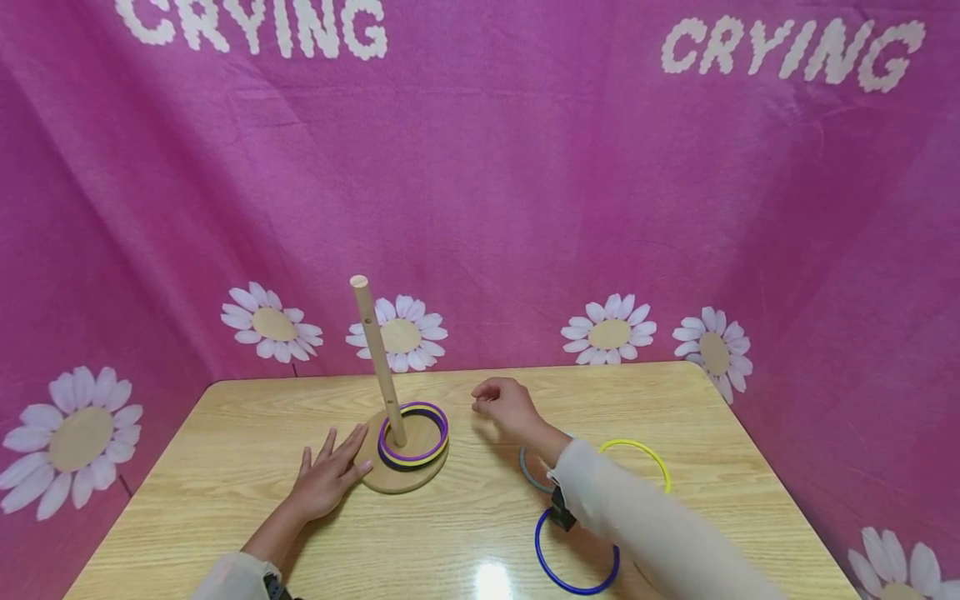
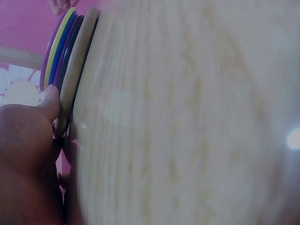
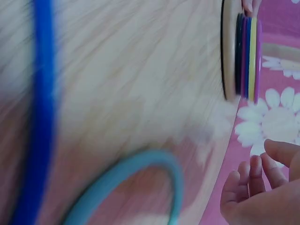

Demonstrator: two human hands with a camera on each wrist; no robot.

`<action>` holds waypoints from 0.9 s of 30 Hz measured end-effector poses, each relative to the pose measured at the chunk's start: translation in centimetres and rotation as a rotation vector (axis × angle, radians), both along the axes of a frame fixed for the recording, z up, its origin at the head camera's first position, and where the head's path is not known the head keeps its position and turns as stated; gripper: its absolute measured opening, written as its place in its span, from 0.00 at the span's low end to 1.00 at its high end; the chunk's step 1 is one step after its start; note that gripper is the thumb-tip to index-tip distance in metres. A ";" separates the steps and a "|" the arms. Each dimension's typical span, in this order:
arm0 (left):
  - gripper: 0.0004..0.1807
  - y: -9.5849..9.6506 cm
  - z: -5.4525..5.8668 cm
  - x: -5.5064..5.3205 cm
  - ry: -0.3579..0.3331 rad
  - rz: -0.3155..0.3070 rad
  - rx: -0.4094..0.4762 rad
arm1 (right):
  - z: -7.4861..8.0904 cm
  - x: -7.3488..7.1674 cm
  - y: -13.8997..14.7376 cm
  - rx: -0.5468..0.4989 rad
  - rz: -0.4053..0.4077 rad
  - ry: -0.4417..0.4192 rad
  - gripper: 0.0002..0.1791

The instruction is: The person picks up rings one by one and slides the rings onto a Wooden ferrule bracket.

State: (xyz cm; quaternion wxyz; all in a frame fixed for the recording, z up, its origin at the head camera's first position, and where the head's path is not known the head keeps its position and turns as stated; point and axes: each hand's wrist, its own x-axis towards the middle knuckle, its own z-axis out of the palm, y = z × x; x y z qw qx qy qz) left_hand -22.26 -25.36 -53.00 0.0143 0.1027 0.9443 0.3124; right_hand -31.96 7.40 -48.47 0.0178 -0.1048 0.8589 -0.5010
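Observation:
A round wooden base (image 1: 375, 478) with an upright peg (image 1: 380, 358) stands left of the table's middle. Around the peg lies a stack of thin rings (image 3: 252, 58), purple on top, then yellow, with blue and dark ones lower. My left hand (image 1: 330, 477) rests at the base's left side, fingers straight; its thumb (image 2: 51, 96) shows against the base and rings in the left wrist view. To the right of the stack, my right hand (image 1: 512, 408) hovers over the table with loosely bent fingers and nothing between them, as the right wrist view also shows.
Loose rings lie on the table (image 1: 465, 517) near my right forearm: a blue ring (image 1: 542, 554), a grey-teal ring (image 1: 525, 471) and a yellow ring (image 1: 664, 467). The sleeve (image 1: 637, 517) partly covers them. A pink flowered cloth (image 1: 480, 208) hangs behind and beside the table.

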 end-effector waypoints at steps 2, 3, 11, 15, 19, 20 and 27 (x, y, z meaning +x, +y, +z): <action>0.37 0.0 0.0 0.0 -0.011 0.001 -0.008 | -0.2 0.0 1.2 -0.003 -0.008 -0.004 0.09; 0.37 -0.1 0.1 0.0 -0.017 0.002 -0.015 | -0.4 0.0 1.7 0.000 -0.013 -0.008 0.09; 0.38 -0.2 0.2 0.0 -0.042 -0.001 -0.016 | -1.0 0.7 6.4 0.064 0.015 -0.014 0.11; 0.37 -0.1 0.5 0.1 -0.055 0.005 -0.030 | -1.4 1.0 8.3 0.096 0.005 -0.018 0.11; 0.37 -0.1 0.5 0.1 -0.061 0.005 -0.034 | -1.6 1.4 9.7 0.121 0.012 -0.037 0.11; 0.37 -0.1 0.5 0.1 -0.061 0.005 -0.034 | -1.6 1.4 10.0 0.123 0.016 -0.041 0.12; 0.37 -0.1 0.4 0.0 -0.052 0.003 -0.038 | -1.9 1.6 11.6 0.164 0.062 -0.028 0.13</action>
